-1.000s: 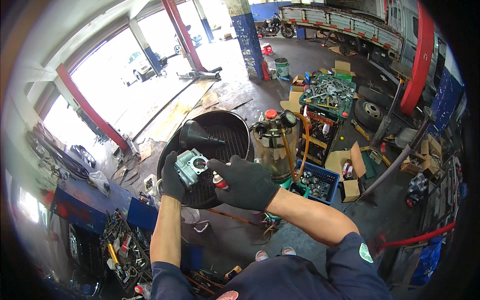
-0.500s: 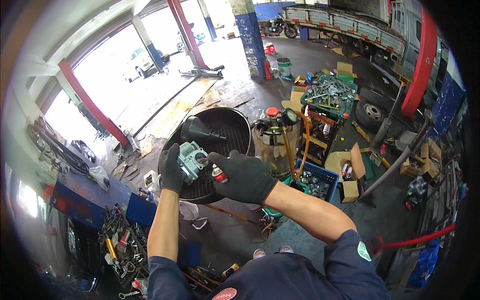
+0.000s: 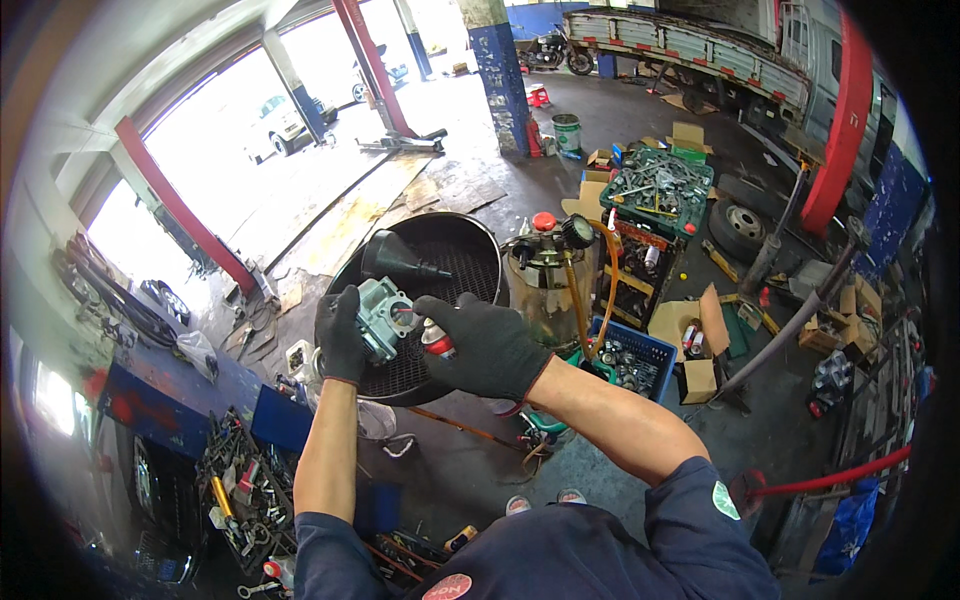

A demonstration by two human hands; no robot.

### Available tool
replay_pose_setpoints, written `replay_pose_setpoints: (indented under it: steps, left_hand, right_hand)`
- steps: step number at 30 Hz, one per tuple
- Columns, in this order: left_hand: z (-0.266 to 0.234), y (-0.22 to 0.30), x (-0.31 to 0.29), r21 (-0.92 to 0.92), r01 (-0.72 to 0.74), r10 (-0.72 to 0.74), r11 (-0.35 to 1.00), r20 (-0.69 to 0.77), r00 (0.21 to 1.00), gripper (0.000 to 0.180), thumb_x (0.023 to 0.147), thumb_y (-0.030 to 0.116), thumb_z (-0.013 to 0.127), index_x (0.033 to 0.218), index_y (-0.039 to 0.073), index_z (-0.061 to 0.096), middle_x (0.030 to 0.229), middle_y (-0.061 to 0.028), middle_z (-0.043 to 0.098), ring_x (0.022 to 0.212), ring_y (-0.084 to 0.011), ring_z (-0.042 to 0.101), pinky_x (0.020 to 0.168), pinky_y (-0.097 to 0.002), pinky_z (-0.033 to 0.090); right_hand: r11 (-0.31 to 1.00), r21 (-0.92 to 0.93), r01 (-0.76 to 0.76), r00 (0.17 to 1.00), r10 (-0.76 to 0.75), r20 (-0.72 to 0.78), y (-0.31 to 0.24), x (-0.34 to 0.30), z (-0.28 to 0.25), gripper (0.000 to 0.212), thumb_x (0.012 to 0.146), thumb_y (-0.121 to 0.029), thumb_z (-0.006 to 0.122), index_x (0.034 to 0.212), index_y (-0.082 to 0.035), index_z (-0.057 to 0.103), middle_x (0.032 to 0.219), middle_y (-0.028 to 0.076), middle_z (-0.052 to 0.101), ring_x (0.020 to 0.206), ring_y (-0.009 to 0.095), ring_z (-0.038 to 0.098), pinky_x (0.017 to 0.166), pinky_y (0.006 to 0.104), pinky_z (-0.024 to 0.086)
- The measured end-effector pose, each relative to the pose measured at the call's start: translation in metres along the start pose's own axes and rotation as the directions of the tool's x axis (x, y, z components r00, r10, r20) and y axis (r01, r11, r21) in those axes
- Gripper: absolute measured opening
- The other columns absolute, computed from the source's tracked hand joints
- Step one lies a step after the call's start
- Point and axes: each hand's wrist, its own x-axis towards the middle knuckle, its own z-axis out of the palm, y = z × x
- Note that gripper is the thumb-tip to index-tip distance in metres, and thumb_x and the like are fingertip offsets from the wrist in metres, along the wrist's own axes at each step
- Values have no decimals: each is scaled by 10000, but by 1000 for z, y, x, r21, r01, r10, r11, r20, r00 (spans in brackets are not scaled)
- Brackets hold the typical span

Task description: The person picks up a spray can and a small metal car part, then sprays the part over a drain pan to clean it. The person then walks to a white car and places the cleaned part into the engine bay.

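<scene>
My left hand [image 3: 341,337], in a black glove, grips a silver-grey metal throttle body [image 3: 381,310] by its left side. The round bore of this part faces toward my right hand [image 3: 490,350]. That hand, gloved too, is wrapped round a red and white spray can [image 3: 438,340], most of which the fingers hide. A thin red straw reaches from the can's top to the bore. Both hands are above a round black drain pan [image 3: 480,232] with a mesh grate. Inside the pan lies a black funnel [image 3: 400,260], just beyond the throttle body.
Right of the pan stands a clear tank [image 3: 540,295] with a gauge and amber hose. Near it are a blue crate [image 3: 655,360] of metal parts, a green bin [image 3: 655,185] of tools and an open carton [image 3: 690,330]. A tool-strewn cart [image 3: 245,490] is at lower left.
The throttle body has shifted very slightly up and turned a little in my left hand. My right hand keeps the can close beside it; the surroundings look the same.
</scene>
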Motion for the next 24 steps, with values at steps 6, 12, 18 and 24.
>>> replay_pose_setpoints:
  steps: [6, 12, 18, 24]
  left_hand:
    - [-5, 14, -9, 380, -221, 234, 898, 12, 972, 415, 975, 387, 844, 1079, 17, 686, 932, -90, 715, 845, -189, 664, 781, -398, 559]
    - [2, 38, -21, 492, -405, 421, 770, 85, 903, 332, 910, 262, 824, 1098, 36, 670, 939, -140, 705, 854, -261, 686, 803, -433, 567]
    - [2, 43, -21, 535, -497, 497, 684, 156, 853, 369, 843, 239, 824, 1107, 42, 658, 964, -158, 712, 874, -312, 711, 815, -455, 574]
    - [2, 44, -20, 541, -518, 512, 663, 177, 840, 396, 836, 264, 838, 1113, 45, 660, 954, -164, 720, 848, -324, 717, 790, -454, 576]
  right_hand:
    - [1000, 6, -23, 997, 23, 67, 1, -1, -3, 677, 924, -404, 798, 1547, -224, 600, 1079, 261, 716, 935, 471, 780, 824, 551, 637]
    - [1000, 5, 7, 998, -8, 67, 3, 2, -5, 675, 923, -391, 793, 1548, -226, 599, 1068, 259, 709, 910, 474, 772, 813, 554, 631]
    - [999, 4, 46, 997, -47, 64, 0, 12, -3, 668, 922, -403, 797, 1533, -221, 599, 1002, 252, 705, 882, 476, 769, 797, 565, 629]
    - [999, 10, 44, 995, -45, 94, 4, 16, -2, 739, 837, -356, 791, 1532, -185, 605, 990, 275, 715, 924, 468, 783, 803, 559, 642]
